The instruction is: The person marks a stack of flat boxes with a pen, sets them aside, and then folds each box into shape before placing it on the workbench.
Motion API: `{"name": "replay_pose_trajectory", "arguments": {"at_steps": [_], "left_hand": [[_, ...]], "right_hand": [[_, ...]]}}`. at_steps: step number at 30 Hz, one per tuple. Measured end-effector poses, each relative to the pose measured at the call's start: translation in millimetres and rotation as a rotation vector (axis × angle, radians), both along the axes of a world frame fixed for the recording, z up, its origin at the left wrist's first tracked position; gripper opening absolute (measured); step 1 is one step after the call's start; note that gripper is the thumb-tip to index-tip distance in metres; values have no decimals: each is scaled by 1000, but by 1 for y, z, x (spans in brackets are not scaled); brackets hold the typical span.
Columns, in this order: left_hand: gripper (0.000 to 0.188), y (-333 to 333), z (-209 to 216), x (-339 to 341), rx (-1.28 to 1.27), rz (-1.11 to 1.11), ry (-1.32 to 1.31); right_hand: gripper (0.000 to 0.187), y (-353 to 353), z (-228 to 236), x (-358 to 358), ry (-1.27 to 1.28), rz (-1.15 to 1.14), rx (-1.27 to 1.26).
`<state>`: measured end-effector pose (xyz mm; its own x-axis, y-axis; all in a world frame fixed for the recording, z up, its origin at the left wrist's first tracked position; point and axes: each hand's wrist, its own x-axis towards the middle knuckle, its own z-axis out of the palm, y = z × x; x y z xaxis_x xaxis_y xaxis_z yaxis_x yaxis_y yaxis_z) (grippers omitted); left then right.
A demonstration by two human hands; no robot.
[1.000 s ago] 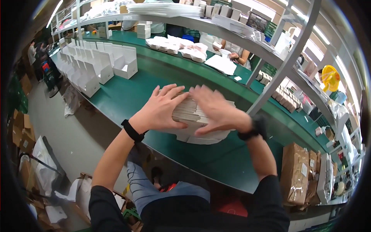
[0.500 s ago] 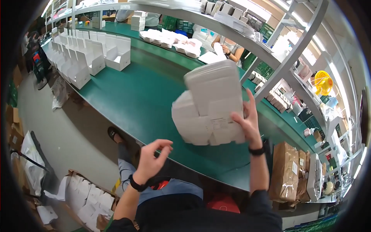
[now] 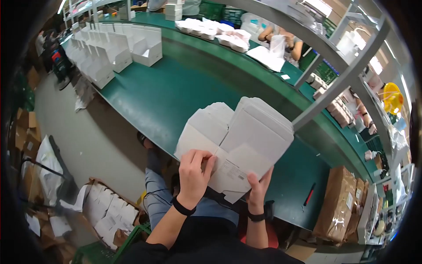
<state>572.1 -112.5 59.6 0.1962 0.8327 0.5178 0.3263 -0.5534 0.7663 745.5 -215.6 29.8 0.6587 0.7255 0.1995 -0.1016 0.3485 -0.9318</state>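
A stack of flattened white cartons is held tilted in front of me, above the near edge of the green table. Its upper end shows several layers, and a small printed block marks the lower part. My right hand grips the stack's lower right edge, thumb on the face and fingers behind. My left hand is at the lower left part, its bent fingers pinching at a fold of the top carton. Its fingertips are partly hidden. Black bands circle both wrists.
Rows of opened white boxes stand at the table's far left. A red pen-like tool lies on the green table, near brown-wrapped packages. White trays line the far side, near another person's hands. A carton of white pieces sits lower left.
The stack has come down nearer to me and tilted to the right in my right hand. My left hand has moved from beside it onto its lower left part. The view has shifted.
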Motion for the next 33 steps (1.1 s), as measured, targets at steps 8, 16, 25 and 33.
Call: {"name": "replay_pose_trajectory", "arguments": {"at_steps": [8, 16, 25, 33], "left_hand": [[9, -17, -18, -9, -5, 28, 24], [3, -5, 2, -10, 42, -300, -75], [20, -9, -32, -63, -1068, -679, -357], [24, 7, -61, -58, -1287, -755, 102]], "right_hand": [[106, -20, -16, -1, -165, -1, -66], [81, -9, -32, 7, 110, -39, 3], [62, 8, -33, 31, 452, 40, 47], [61, 7, -5, 17, 473, 88, -68]]}}
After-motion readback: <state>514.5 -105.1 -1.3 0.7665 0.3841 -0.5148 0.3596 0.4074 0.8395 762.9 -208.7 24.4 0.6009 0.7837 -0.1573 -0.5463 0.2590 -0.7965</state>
